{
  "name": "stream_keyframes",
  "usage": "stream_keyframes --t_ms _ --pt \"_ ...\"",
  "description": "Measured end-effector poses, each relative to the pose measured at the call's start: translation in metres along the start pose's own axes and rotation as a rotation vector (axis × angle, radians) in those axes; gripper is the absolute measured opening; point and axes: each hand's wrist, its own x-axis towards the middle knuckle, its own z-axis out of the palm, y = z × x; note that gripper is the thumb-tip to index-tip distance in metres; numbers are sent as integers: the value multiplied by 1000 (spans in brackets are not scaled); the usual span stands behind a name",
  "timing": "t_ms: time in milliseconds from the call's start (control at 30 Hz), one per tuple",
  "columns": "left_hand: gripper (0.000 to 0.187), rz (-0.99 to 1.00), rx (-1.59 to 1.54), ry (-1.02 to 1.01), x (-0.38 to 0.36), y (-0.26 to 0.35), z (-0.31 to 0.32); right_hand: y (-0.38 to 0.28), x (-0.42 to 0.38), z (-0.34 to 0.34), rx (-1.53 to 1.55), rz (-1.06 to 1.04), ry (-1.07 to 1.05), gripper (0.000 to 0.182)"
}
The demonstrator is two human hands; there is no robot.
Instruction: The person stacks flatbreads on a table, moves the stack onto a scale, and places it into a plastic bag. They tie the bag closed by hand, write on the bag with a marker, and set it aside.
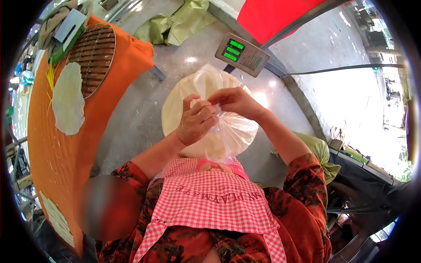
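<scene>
A clear plastic bag [239, 129] holds a stack of large, round, pale sheets [175, 103] and stands just past the apron. My left hand [199, 120] is closed around the bag's gathered neck, its index finger and thumb raised. From the right, my right hand [237, 101] pinches at the same gathered plastic, its fingertips meeting the left hand's. Whether a thin tie is also between the fingertips cannot be made out. Part of the gathered neck is hidden behind the fingers.
At left, an orange-covered table [98, 105] bears a round slatted rack [94, 55] and a pale flat sheet [69, 98]. A digital scale display [242, 55] with green digits stands beyond the bag. Olive sacks [175, 24] lie on the floor behind.
</scene>
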Motion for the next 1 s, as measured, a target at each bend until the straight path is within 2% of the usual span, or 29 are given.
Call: stream_keyframes --t_ms 67,100,200,233,333,467,500,533,567,600,633,667,700,767,800,867,900,933,1000 --pt "11 -48 22 30 0 4 -4 -7 -7 -3 156 36 51 35" --pt "12 -35 28 34 0 5 -4 -8 -8 4 -16 2 99 30" --pt "14 -8 8 -18 4 8 -4 -26 -13 21 -747 -333 173 22" --pt "13 -7 -15 -74 5 8 -6 -32 -14 26 -852 -434 248 9" --pt "12 -60 -51 -174 5 13 -12 -37 -27 31 -940 -422 345 12" --pt "12 -184 -101 -236 -8 22 -8 14 -24 15 -801 -377 579 14" --pt "13 -278 -90 -301 -40 23 -1 52 -22 -8 -813 -373 656 14" --pt "15 -368 -75 -369 -95 20 10 85 -23 -28 -779 -169 716 13" --pt "17 -448 -53 -435 -136 10 19 129 -25 -35 -791 -107 718 11" --pt "15 -486 -52 -405 -158 6 24 160 -27 -34 -799 -33 716 10" --pt "13 -525 -52 -367 -176 4 31 163 -23 -36 -798 -52 772 10" --pt "11 -573 -50 -324 -181 9 33 158 -17 -36 -798 -70 817 10" --pt "8 -748 -61 -377 -188 21 29 152 -21 -26 -787 -71 859 10" --pt "5 -1031 -49 -439 -145 7 17 123 -21 -30 -741 -105 890 11" --pt "5 -1107 -163 -414 -118 3 7 104 -28 -26 -737 -141 893 11" --pt "6 -1266 -418 -377 -68 10 -10 68 -29 0 -472 -210 859 11" --pt "7 -1109 -531 -323 -54 9 -6 50 -30 19 -411 -140 795 15" --pt "8 -951 -637 -267 -42 9 2 40 -27 36 -369 -224 712 12" --pt "9 -928 -887 -220 -40 11 13 6 -19 55 -439 -419 502 7"
